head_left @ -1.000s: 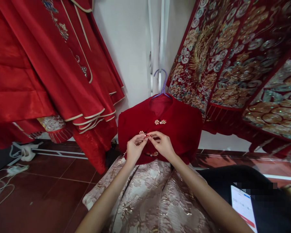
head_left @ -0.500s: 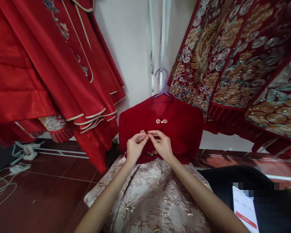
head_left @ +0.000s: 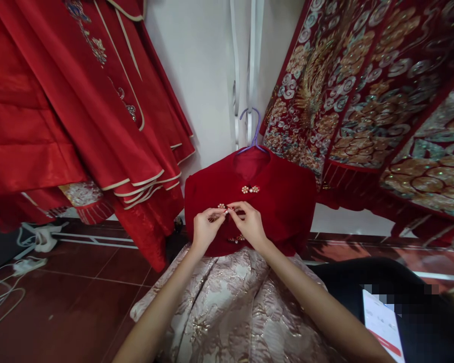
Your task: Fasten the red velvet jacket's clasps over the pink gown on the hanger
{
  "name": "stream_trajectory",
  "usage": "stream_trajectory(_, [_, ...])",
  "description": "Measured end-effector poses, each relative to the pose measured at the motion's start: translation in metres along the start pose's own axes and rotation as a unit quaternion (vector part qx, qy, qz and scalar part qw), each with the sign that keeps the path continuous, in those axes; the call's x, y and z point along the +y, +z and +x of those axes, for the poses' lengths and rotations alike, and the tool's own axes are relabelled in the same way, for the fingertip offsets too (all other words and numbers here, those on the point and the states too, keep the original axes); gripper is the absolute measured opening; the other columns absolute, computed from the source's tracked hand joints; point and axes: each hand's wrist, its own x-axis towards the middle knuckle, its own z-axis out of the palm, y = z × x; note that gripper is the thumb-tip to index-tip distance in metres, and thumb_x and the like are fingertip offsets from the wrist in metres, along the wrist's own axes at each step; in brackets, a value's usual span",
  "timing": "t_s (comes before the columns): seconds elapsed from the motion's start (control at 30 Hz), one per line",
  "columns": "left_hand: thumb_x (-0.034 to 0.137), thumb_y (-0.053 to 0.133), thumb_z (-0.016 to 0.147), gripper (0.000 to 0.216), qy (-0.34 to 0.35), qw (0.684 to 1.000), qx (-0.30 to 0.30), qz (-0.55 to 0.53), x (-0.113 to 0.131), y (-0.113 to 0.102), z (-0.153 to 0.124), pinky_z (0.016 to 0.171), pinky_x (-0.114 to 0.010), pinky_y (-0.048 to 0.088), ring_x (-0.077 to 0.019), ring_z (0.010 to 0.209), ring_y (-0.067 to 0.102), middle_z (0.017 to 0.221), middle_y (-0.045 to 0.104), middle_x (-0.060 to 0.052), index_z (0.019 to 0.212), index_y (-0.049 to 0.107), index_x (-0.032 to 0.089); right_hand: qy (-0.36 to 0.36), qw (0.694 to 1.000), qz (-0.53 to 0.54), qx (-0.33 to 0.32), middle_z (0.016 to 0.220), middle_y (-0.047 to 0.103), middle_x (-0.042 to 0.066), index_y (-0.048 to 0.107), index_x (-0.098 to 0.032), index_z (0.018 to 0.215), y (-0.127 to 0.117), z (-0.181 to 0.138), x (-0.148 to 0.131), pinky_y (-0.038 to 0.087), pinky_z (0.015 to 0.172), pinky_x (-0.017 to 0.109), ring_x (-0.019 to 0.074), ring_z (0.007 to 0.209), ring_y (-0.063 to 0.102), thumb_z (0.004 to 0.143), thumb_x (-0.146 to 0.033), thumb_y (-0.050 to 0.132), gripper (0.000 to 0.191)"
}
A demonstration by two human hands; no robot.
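Observation:
A dark red velvet jacket (head_left: 283, 212) on a purple hanger (head_left: 256, 132) lies over a pale brocade skirt (head_left: 227, 302). Its top flower-shaped pearl clasp (head_left: 250, 189) is joined across the front. At the middle clasp (head_left: 221, 206), my left hand (head_left: 207, 227) pinches one half with thumb and forefinger. My right hand (head_left: 248, 223) pinches the other half, the fingertips of both hands meeting there. The fingers partly hide this clasp. Just below my hands shows a lower clasp (head_left: 236, 239), also partly covered.
Red satin garments (head_left: 98, 116) hang at the left. On the right hang heavily embroidered red garments (head_left: 348, 101). A white rack post (head_left: 251, 60) stands behind the hanger. A phone (head_left: 380, 322) lies on a black surface at lower right. White cables (head_left: 7, 287) trail across the tiled floor.
My left hand has shifted slightly left and its fingers have straightened a little. My right hand stays pinched at the middle clasp. The whole view has moved slightly.

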Motion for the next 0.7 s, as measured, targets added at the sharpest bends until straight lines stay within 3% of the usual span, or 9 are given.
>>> stream_trajectory(0.1, [0.028, 0.064, 0.080, 0.021, 0.011, 1.000, 0.002, 0.008, -0.001, 0.005, -0.008, 0.080, -0.030, 0.054, -0.0158, 0.082, 0.068, 0.092, 0.072, -0.006, 0.098, 0.067, 0.017, 0.026, 0.999, 0.034, -0.024, 0.096, 0.070, 0.005, 0.066, -0.021, 0.098, -0.006, -0.002, 0.003, 0.059, 0.074, 0.029, 0.0165, 0.086, 0.068, 0.088, -0.032, 0.054, 0.019])
stream_trajectory(0.2, [0.029, 0.062, 0.082, 0.024, -0.010, 0.996, 0.084, -0.016, -0.006, 0.021, -0.033, 0.077, -0.027, 0.053, -0.0144, 0.086, 0.065, 0.097, 0.067, -0.007, 0.102, 0.059, 0.017, 0.063, 0.994, 0.075, -0.056, 0.098, 0.071, 0.005, 0.065, -0.021, 0.100, -0.020, -0.013, 0.008, 0.059, 0.080, 0.032, 0.0175, 0.088, 0.069, 0.087, -0.035, 0.056, 0.021])
stream_trajectory(0.27, [0.029, 0.059, 0.084, 0.017, -0.039, 0.990, 0.135, -0.025, -0.013, 0.034, -0.056, 0.076, -0.026, 0.053, -0.0135, 0.085, 0.063, 0.094, 0.064, -0.006, 0.096, 0.057, 0.017, 0.095, 0.989, 0.076, -0.081, 0.094, 0.072, 0.006, 0.066, -0.020, 0.099, -0.034, -0.024, 0.011, 0.060, 0.075, 0.032, 0.0175, 0.083, 0.070, 0.086, -0.037, 0.057, 0.023])
stream_trajectory(0.33, [0.026, 0.056, 0.085, 0.011, -0.079, 0.986, 0.143, -0.027, -0.020, 0.046, -0.078, 0.074, -0.026, 0.053, -0.0133, 0.080, 0.062, 0.088, 0.063, -0.005, 0.091, 0.058, 0.018, 0.130, 0.984, 0.060, -0.104, 0.085, 0.072, 0.005, 0.066, -0.019, 0.097, -0.047, -0.033, 0.013, 0.060, 0.067, 0.030, 0.0169, 0.074, 0.070, 0.083, -0.037, 0.059, 0.024])
stream_trajectory(0.43, [0.021, 0.055, 0.083, 0.013, -0.099, 0.991, 0.092, 0.004, -0.027, 0.056, -0.100, 0.076, -0.029, 0.054, -0.0148, 0.083, 0.062, 0.093, 0.062, -0.006, 0.094, 0.062, 0.018, 0.153, 0.978, 0.002, -0.143, 0.076, 0.072, 0.004, 0.068, -0.019, 0.091, -0.062, -0.041, 0.017, 0.058, 0.058, 0.027, 0.0160, 0.064, 0.069, 0.080, -0.033, 0.060, 0.019])
stream_trajectory(0.57, [0.018, 0.053, 0.082, 0.026, -0.088, 0.992, 0.043, 0.076, -0.026, 0.058, -0.107, 0.083, -0.036, 0.053, -0.0188, 0.089, 0.063, 0.101, 0.060, -0.009, 0.104, 0.066, 0.019, 0.140, 0.965, -0.085, -0.203, 0.074, 0.073, 0.003, 0.070, -0.022, 0.081, -0.062, -0.045, 0.025, 0.056, 0.062, 0.028, 0.0175, 0.065, 0.069, 0.076, -0.023, 0.063, 0.009])
stream_trajectory(0.7, [0.019, 0.054, 0.082, 0.031, -0.055, 0.985, 0.033, 0.162, -0.019, 0.060, -0.108, 0.095, -0.045, 0.046, -0.0261, 0.104, 0.058, 0.109, 0.061, -0.012, 0.111, 0.065, 0.019, 0.138, 0.966, -0.105, -0.191, 0.070, 0.072, 0.002, 0.069, -0.022, 0.080, -0.052, -0.048, 0.033, 0.054, 0.064, 0.028, 0.0180, 0.065, 0.069, 0.071, -0.022, 0.069, 0.009])
